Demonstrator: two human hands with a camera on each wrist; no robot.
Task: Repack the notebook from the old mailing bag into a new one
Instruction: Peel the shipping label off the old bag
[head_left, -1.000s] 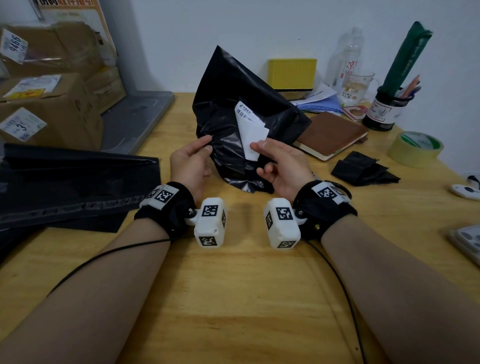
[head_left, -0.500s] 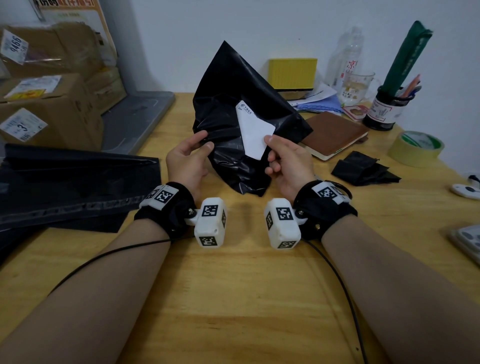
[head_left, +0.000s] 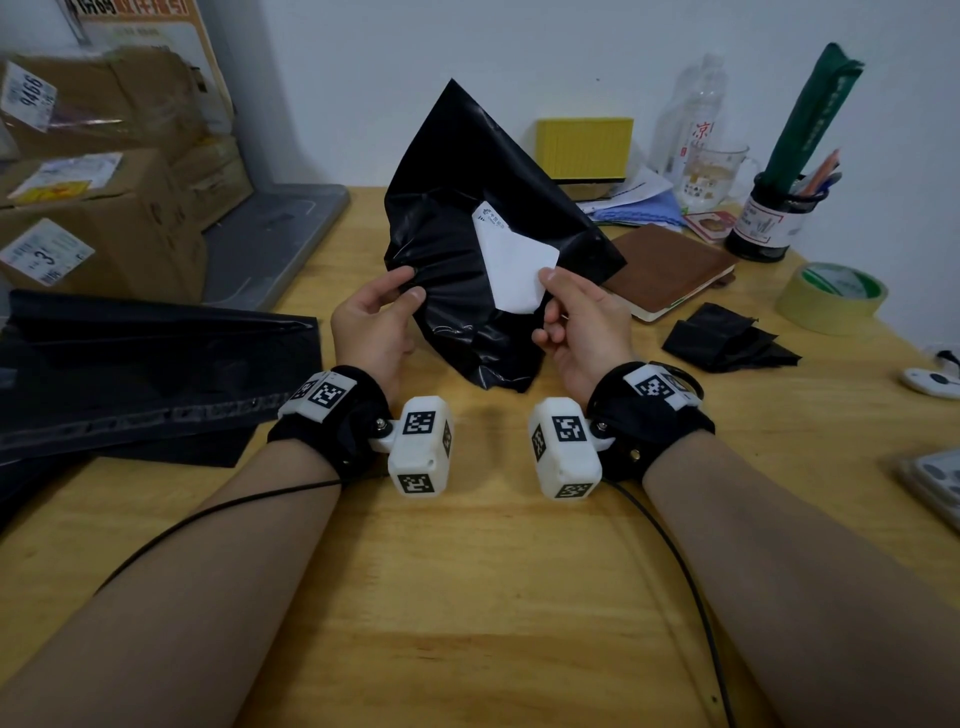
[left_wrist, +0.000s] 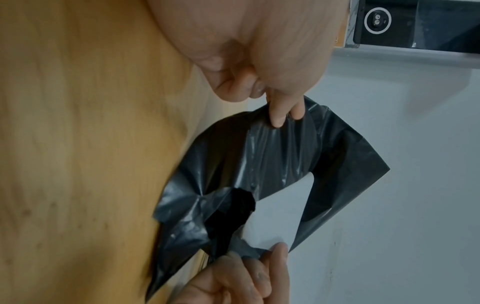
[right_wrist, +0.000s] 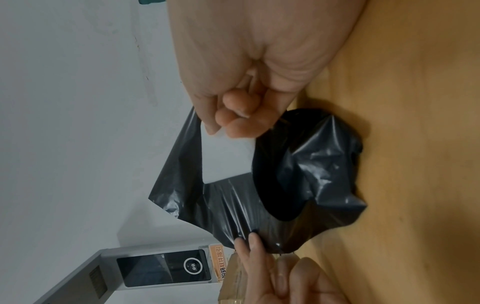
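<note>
The old black mailing bag (head_left: 457, 208) is held up over the desk, crumpled and limp. My left hand (head_left: 387, 301) pinches its left side between thumb and fingers (left_wrist: 278, 115). My right hand (head_left: 558, 301) pinches the lower edge of the white shipping label (head_left: 511, 265) stuck on the bag; its fingers (right_wrist: 233, 121) curl on that label. The bag's torn mouth (right_wrist: 280, 181) gapes dark towards me. The brown notebook (head_left: 670, 265) lies flat on the desk, right of the bag. A stack of new black mailing bags (head_left: 145, 364) lies at the left.
Cardboard parcels (head_left: 98, 208) are piled at the back left beside a grey tray (head_left: 275, 239). A crumpled black scrap (head_left: 727, 343), a tape roll (head_left: 831, 296), a pen cup (head_left: 779, 218), a glass mug (head_left: 711, 176), a bottle and a yellow box (head_left: 584, 148) crowd the back right.
The label has peeled further off the bag, its free part now larger and pulled to the right by my right hand. The bag has risen slightly; my left hand keeps its pinch.
</note>
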